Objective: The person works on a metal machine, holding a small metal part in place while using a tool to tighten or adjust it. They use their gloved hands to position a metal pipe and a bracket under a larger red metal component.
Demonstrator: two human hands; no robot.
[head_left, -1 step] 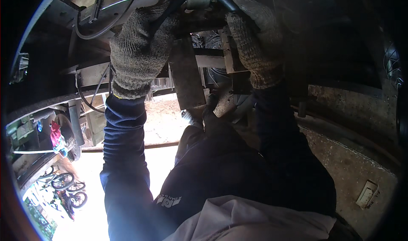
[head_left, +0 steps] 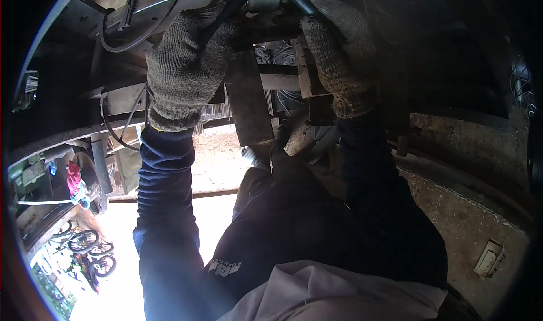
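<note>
1. Our left hand [head_left: 189, 65] has its fingers clamped round the left dark bar [head_left: 237, 4], our right hand [head_left: 346, 61] likewise round the right dark bar [head_left: 297, 0]; both bars slant inward at the top edge;
2. We should grip both evenly and steadily;
3. A flat plate [head_left: 247, 97] between our hands could crowd us; a pale hose [head_left: 116, 50] curves near the left hand; bicycles [head_left: 83, 240] stand well apart

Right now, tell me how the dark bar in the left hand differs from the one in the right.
Slant: the left bar rises rightward in the picture, while the right bar rises leftward.
Sheen: the left bar looks nearly black; the right bar shows a bluish-grey highlight.
Shared: both are dark, and each is gripped in a knit-gloved hand, left or right.
</note>
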